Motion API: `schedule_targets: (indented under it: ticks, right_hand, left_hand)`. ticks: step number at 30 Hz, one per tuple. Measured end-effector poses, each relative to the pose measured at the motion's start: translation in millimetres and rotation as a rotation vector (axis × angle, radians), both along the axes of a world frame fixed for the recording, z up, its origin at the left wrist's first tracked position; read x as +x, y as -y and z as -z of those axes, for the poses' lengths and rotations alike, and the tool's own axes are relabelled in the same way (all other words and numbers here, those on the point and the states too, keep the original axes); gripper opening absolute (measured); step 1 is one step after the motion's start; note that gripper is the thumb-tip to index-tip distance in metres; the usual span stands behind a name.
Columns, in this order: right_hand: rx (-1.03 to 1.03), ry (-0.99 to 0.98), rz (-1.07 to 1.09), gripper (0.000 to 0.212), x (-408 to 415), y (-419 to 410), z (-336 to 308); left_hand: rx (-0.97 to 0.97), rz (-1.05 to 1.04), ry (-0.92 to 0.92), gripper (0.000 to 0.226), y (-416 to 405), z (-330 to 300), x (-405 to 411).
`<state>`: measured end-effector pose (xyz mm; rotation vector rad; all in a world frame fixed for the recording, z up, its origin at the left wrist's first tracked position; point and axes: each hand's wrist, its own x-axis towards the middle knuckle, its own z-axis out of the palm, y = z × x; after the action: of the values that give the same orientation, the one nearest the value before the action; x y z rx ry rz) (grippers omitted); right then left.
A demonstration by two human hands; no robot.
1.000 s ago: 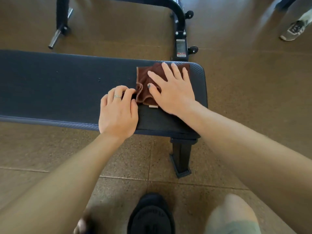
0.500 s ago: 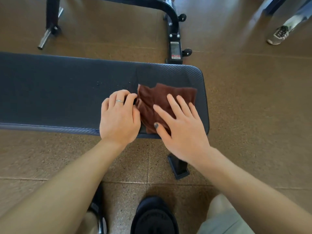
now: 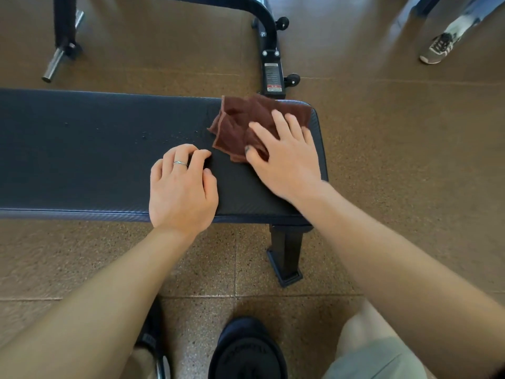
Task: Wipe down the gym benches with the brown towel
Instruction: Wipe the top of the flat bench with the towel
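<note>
Pressed flat under the right hand (image 3: 284, 162), the brown towel (image 3: 246, 124) is held against the gym bench (image 3: 82, 149) with fingers spread and nearly straight; nothing is curled round the cloth. The towel is crumpled and folded over itself near the bench's right end, reaching its far edge, and the part beneath the palm is hidden, so its full outline cannot be made out. The left hand (image 3: 181, 187) is rested on the padding just beside the towel, near the bench's near edge, with its fingers bent under so that the fingertips are concealed; nothing is seen to be held in it, and a thin ring (image 3: 180, 163) is worn on one finger. A narrow gap of bare padding is left between the left hand and the towel. A few small specks or droplets (image 3: 164, 136) are visible on the padding to the left of the towel, too small to identify. The bench is cut off at the left frame edge, and only one black leg (image 3: 285, 255) is seen below its right end. Behind the far edge, a black equipment frame (image 3: 269, 47) with a label too blurred to read is partly cut off at the top. A sneaker (image 3: 437, 49) belonging to another person is seen at the upper right.
</note>
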<state>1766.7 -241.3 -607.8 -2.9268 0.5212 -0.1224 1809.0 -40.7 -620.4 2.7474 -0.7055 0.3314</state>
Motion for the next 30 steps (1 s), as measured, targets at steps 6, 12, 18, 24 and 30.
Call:
schedule_targets:
  ticks: [6,12,18,24,30]
  right_hand:
    - [0.000,0.038,-0.031,0.054,-108,-39,-3]
    - [0.050,-0.017,0.023,0.056,-31,21,-5]
    - [0.108,-0.041,0.110,0.057,12,41,-4]
    - [0.109,0.105,0.127,0.060,-103,-21,0]
    - [0.202,0.019,0.123,0.064,-95,-4,-7]
  left_hand:
    - [-0.006,-0.003,-0.009,0.038,2,0,0]
    - [-0.006,-0.016,0.003,0.037,3,1,0]
    - [-0.007,-0.011,0.004,0.038,2,1,-1]
    - [-0.012,-0.014,0.007,0.039,3,0,-2]
    - [-0.007,-0.015,0.028,0.039,3,0,-1]
